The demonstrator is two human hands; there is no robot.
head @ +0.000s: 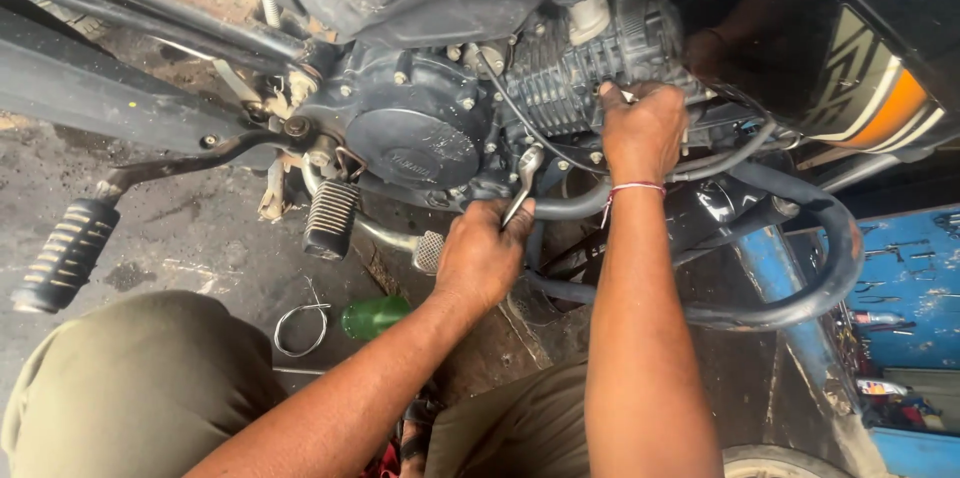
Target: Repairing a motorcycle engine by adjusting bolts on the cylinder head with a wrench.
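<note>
Head view: a motorcycle engine [430, 128] is seen from above by a person crouched beside it, with both knees in olive trousers at the lower edge of the frame. The left hand [483, 256] is clenched around a slim metal lever [522, 183] low on the engine, just beside the round dark side cover [415, 148]. The lever's long axis runs steeply, from its upper end near the cover down and slightly left into the fist, so only its upper part is shown above the fingers [505, 218]. The right hand [642, 130] is placed higher and to the right, pressed against the finned cylinder [585, 73]; its fingers are curled over something there, but whether anything is actually gripped cannot be told, since the fingertips are hidden behind the knuckles. A red and white thread is worn on that wrist. A thin black cable [520, 118] is seen curving from the upper engine down towards the lever, between the two hands. The left hand is the nearer one to the lever; the right is well apart from it, up and to the right. On the concrete floor [200, 238] below, a green bottle [375, 316] lies near a loop of wire [300, 328], and a ribbed footpeg [330, 218] hangs left of the fist.
</note>
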